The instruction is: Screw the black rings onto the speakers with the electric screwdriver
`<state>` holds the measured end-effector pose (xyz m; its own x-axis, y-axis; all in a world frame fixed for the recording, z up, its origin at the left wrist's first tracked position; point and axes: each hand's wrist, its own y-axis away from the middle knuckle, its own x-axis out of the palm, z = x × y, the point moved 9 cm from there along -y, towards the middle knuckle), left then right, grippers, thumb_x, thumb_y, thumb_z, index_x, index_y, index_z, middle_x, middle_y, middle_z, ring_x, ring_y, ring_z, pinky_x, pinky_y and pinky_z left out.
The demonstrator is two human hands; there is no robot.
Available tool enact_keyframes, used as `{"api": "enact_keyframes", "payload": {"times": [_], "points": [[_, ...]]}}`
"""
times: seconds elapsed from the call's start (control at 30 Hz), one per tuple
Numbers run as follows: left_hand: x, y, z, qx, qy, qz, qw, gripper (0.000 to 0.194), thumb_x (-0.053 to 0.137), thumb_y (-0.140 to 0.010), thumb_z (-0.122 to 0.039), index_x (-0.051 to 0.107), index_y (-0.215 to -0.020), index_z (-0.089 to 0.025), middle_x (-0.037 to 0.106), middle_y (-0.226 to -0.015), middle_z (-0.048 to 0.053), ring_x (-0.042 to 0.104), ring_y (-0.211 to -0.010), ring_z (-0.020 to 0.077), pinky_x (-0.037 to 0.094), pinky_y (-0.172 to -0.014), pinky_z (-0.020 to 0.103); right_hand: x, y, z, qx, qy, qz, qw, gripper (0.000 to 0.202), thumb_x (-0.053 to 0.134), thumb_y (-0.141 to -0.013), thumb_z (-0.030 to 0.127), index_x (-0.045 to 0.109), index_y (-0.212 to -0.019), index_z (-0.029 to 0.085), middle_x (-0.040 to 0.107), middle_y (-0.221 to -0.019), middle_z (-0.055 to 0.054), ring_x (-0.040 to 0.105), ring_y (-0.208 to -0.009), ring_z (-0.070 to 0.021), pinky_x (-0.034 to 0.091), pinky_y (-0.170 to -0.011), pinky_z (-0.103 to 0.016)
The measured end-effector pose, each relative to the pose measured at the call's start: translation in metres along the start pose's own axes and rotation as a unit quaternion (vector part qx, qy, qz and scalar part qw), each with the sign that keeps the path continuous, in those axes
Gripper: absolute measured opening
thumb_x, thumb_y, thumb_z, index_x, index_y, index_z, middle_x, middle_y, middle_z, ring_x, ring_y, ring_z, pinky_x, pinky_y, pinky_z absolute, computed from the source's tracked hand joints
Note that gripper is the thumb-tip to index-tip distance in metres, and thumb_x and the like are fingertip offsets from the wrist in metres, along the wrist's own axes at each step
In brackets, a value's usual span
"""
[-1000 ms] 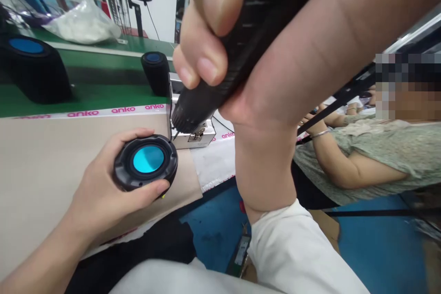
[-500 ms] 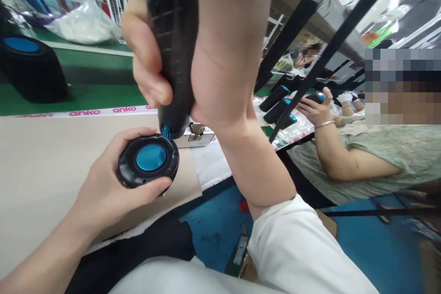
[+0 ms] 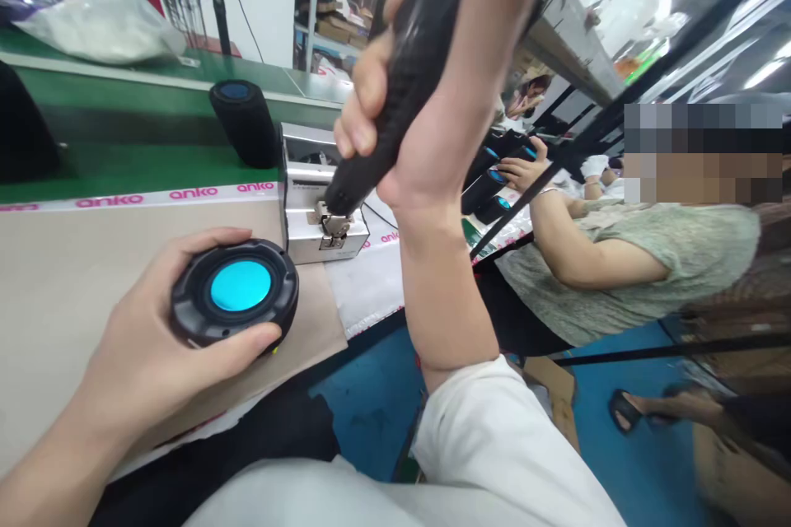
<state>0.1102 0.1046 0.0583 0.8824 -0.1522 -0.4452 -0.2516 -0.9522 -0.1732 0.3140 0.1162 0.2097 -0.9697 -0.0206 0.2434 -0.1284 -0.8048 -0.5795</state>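
My left hand point(image 3: 148, 329) grips the rim of a round black speaker point(image 3: 185, 296) whose end has a shiny blue disc point(image 3: 241, 286); it is held above the beige work surface point(image 3: 55, 288). My right hand point(image 3: 376, 111) is wrapped round a black electric screwdriver point(image 3: 414, 58), tilted with its lower end down to the left. That lower end meets the metal outlet at the front of a silver box-shaped machine point(image 3: 325, 243). The tip of the tool is hidden there.
A black cylinder speaker point(image 3: 247, 128) stands behind the silver machine, and another dark one is at the left edge. A clear plastic bag point(image 3: 102, 20) lies at the back. At the right, a person point(image 3: 606, 263) handles similar speakers.
My right hand has carried the black tool from beside the speaker to the silver machine. The view has shifted, and my left hand still holds the speaker.
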Motion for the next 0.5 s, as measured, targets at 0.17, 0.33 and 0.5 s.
{"api": "enact_keyframes", "payload": {"times": [0.17, 0.33, 0.5], "points": [[-0.003, 0.0, 0.002, 0.006, -0.026, -0.014, 1.0, 0.072, 0.083, -0.067, -0.061, 0.072, -0.133, -0.035, 0.075, -0.137, 0.004, 0.068, -0.131, 0.0429, 0.062, -0.107, 0.056, -0.048, 0.011, -0.044, 0.024, 0.08, -0.079, 0.993, 0.064, 0.082, -0.083, 0.084, 0.051, -0.092, 0.028, 0.053, -0.059, 0.007, 0.047, -0.049, -0.0141, 0.037, -0.047, -0.032], [-0.004, 0.0, 0.0, 0.028, -0.033, -0.018, 0.999, 0.072, 0.085, -0.07, -0.062, 0.071, -0.135, -0.034, 0.075, -0.138, 0.004, 0.069, -0.132, 0.0418, 0.063, -0.109, 0.056, -0.047, 0.013, -0.058, 0.069, 0.062, -0.048, 0.995, 0.059, 0.086, -0.083, 0.079, 0.057, -0.101, 0.031, 0.055, -0.064, 0.006, 0.053, -0.055, -0.0167, 0.043, -0.052, -0.033], [-0.002, -0.001, 0.003, 0.028, -0.02, -0.008, 0.999, 0.073, 0.086, -0.069, -0.06, 0.071, -0.135, -0.033, 0.075, -0.138, 0.005, 0.071, -0.13, 0.0402, 0.064, -0.105, 0.052, -0.046, 0.019, -0.072, 0.102, 0.062, -0.058, 0.991, 0.063, 0.083, -0.079, 0.085, 0.056, -0.088, 0.029, 0.051, -0.062, 0.005, 0.047, -0.05, -0.0155, 0.038, -0.045, -0.03]]}}
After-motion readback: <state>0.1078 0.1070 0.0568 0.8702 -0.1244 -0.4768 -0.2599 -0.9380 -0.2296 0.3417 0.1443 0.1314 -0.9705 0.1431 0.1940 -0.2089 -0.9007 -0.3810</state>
